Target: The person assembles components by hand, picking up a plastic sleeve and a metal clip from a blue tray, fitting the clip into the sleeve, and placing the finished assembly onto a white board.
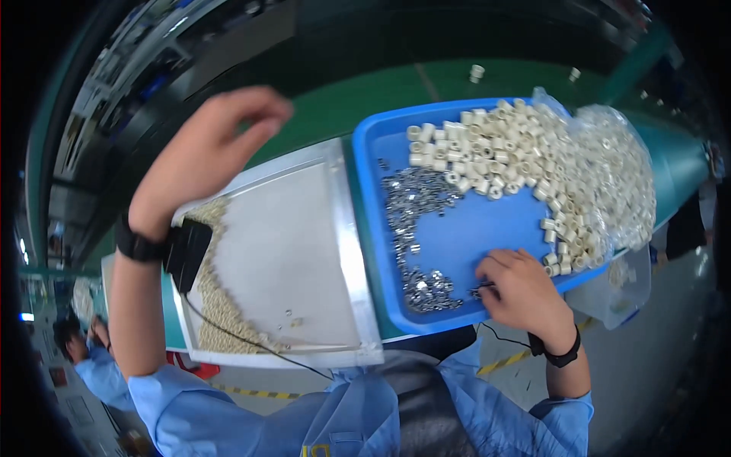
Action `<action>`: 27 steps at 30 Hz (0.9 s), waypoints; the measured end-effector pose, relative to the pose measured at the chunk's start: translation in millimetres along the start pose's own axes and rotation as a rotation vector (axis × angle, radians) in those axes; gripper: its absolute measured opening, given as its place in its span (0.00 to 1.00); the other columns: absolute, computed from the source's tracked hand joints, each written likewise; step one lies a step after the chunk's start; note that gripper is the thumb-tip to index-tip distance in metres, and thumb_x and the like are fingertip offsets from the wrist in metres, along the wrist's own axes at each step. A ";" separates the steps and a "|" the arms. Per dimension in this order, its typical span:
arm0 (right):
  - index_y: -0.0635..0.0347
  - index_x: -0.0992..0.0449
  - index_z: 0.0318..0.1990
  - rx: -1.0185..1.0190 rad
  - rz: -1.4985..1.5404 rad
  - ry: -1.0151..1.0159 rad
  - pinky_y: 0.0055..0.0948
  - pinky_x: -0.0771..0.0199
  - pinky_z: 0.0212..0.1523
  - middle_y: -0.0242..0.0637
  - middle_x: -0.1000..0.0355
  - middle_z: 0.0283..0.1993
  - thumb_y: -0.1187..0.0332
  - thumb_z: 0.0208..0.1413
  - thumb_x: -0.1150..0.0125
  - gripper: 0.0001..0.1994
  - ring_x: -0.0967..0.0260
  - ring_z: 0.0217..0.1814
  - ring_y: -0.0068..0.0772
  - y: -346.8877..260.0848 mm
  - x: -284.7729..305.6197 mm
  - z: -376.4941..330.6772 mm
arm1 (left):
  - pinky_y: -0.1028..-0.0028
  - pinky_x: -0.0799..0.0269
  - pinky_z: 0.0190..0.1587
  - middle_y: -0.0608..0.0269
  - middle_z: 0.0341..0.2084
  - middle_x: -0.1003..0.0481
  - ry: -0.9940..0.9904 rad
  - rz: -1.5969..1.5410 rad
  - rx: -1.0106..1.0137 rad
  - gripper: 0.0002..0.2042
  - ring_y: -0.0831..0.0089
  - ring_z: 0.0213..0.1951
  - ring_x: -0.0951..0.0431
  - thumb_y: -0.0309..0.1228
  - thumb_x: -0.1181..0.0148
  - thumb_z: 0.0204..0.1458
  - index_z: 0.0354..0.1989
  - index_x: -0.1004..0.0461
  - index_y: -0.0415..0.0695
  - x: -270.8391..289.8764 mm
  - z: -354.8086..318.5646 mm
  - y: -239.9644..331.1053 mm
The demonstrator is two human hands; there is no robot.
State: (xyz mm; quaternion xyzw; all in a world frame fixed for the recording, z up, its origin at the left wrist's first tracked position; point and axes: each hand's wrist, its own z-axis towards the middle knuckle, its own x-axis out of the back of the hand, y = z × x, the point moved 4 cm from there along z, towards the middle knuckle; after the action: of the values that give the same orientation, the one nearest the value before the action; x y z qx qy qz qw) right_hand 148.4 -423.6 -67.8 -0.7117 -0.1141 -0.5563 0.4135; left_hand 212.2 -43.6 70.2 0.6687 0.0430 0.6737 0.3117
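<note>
My left hand [209, 145] is raised over the far left side of a metal-framed tray [352, 251], slightly blurred. Its fingers are bent forward, the thumb stands apart, and nothing shows between them. Inside the blue tray [373, 221], my right hand [521, 289] is at the near side, fingers curled and thumb brought toward them. Small shiny metal parts [481, 289] show at its fingertips. More such metal parts [426, 289] lie along the tray's left side. Cream-coloured ring-like cylinders [487, 145] are heaped at the far and right sides.
A clear plastic bag [613, 167] full of cylinders rests over the blue tray's right edge. Rows of small cream pieces [221, 312] line the framed tray's left side. A translucent bin [620, 289] stands at right. Another person [91, 350] sits far left. A cable [244, 339] runs from my left wrist.
</note>
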 end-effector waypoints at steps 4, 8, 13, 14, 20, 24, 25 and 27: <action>0.59 0.25 0.36 0.040 -0.004 -0.037 0.42 0.28 0.43 0.40 0.27 0.35 0.75 0.49 0.34 0.08 0.25 0.41 0.47 -0.5 5.3 2.2 | 0.63 0.23 0.47 0.49 0.38 0.19 0.137 0.235 0.453 0.08 0.55 0.43 0.19 0.24 0.39 0.59 0.45 0.19 0.36 -3.8 -155.7 -63.4; 0.61 0.25 0.37 -0.041 0.020 0.035 0.39 0.27 0.38 0.40 0.26 0.35 0.76 0.55 0.35 0.05 0.24 0.39 0.45 -7.9 10.3 6.0 | 0.57 0.23 0.47 0.48 0.39 0.21 0.306 0.423 0.597 0.09 0.49 0.46 0.20 0.24 0.36 0.55 0.43 0.19 0.37 -49.1 -228.4 -107.1; 0.64 0.24 0.37 -0.136 0.159 0.121 0.35 0.26 0.33 0.42 0.25 0.36 0.76 0.61 0.36 0.02 0.23 0.35 0.42 -19.4 15.5 -0.6 | 0.54 0.24 0.48 0.50 0.41 0.22 0.376 0.482 0.595 0.09 0.47 0.47 0.21 0.25 0.34 0.53 0.42 0.20 0.37 -77.0 -224.6 -123.6; 0.64 0.24 0.37 -0.143 0.152 0.133 0.35 0.26 0.33 0.42 0.25 0.36 0.76 0.61 0.36 0.02 0.23 0.35 0.42 -19.8 14.2 -2.0 | 0.54 0.24 0.48 0.49 0.41 0.22 0.388 0.471 0.615 0.09 0.47 0.47 0.21 0.25 0.33 0.53 0.41 0.20 0.37 -78.7 -224.3 -128.1; 0.66 0.18 0.44 -0.009 0.277 0.231 0.34 0.24 0.37 0.42 0.23 0.38 0.78 0.60 0.36 0.06 0.23 0.35 0.41 -26.6 11.7 -12.9 | 0.53 0.25 0.48 0.48 0.39 0.24 0.420 0.457 0.574 0.09 0.45 0.45 0.23 0.25 0.32 0.50 0.39 0.21 0.38 -84.9 -216.6 -141.1; 0.67 0.17 0.49 0.058 0.285 0.203 0.33 0.23 0.37 0.42 0.22 0.39 0.79 0.60 0.35 0.11 0.22 0.37 0.40 -24.4 9.0 -13.4 | 0.54 0.26 0.46 0.49 0.36 0.26 0.532 0.428 0.372 0.09 0.45 0.43 0.23 0.21 0.35 0.48 0.38 0.25 0.38 -80.4 -207.0 -128.8; 0.67 0.17 0.49 0.069 0.315 0.216 0.33 0.23 0.38 0.42 0.22 0.39 0.79 0.60 0.35 0.11 0.21 0.37 0.39 -25.9 9.1 -12.6 | 0.56 0.27 0.45 0.50 0.35 0.26 0.553 0.433 0.321 0.10 0.46 0.42 0.23 0.20 0.36 0.47 0.38 0.25 0.38 -78.3 -208.8 -119.7; 0.68 0.17 0.49 0.045 0.325 0.245 0.32 0.23 0.38 0.41 0.21 0.38 0.79 0.60 0.34 0.11 0.21 0.38 0.37 -37.4 13.0 -14.2 | 0.60 0.27 0.43 0.51 0.35 0.24 0.615 0.279 0.258 0.10 0.51 0.39 0.23 0.19 0.37 0.47 0.38 0.26 0.38 -69.2 -213.4 -86.5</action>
State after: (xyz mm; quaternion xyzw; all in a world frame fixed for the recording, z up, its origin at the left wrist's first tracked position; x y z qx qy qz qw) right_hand 119.8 -414.0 -38.4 -0.6385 0.0412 -0.5619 0.5243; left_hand 39.4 69.3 -53.1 0.4680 0.1279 0.8684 0.1024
